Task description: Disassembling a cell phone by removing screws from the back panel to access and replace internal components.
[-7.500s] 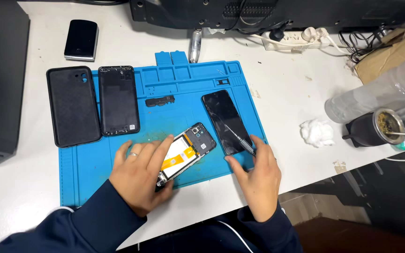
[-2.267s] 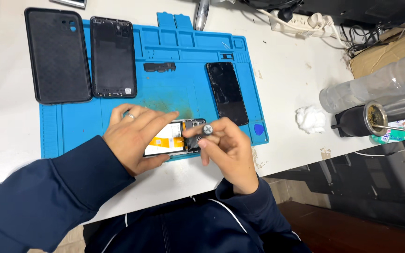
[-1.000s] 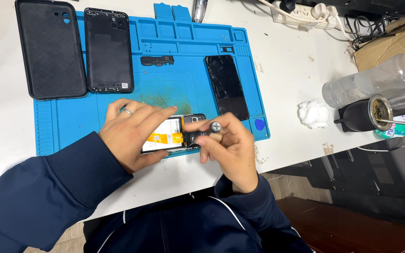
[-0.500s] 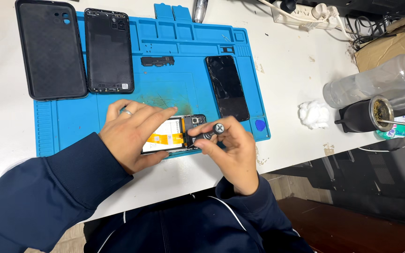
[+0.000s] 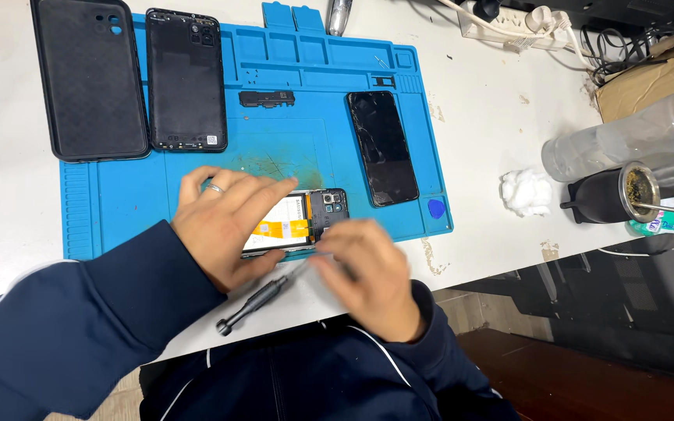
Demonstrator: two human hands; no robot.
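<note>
Fingers of the left hand [image 5: 224, 226] lie spread and flat over the opened phone [image 5: 306, 222], pressing it down; a plain ring sits on one of them. That phone rests at the near edge of the blue rubbery mat [image 5: 118, 203], its back off, showing a white battery, an orange flex strip and a dark camera block. Just right of it, the right hand [image 5: 368, 269] is blurred, its fingers curled beside the phone's lower corner; whether they pinch anything I cannot tell. A slim dark metal screwdriver [image 5: 255, 300] lies on the white table [image 5: 477, 117] near both hands. Farther back on the mat lie a glossy cracked black screen [image 5: 382, 146], a matte back cover [image 5: 186, 79] and a soft black case [image 5: 87, 78]. A cotton wad [image 5: 526, 192] sits to the right.
</note>
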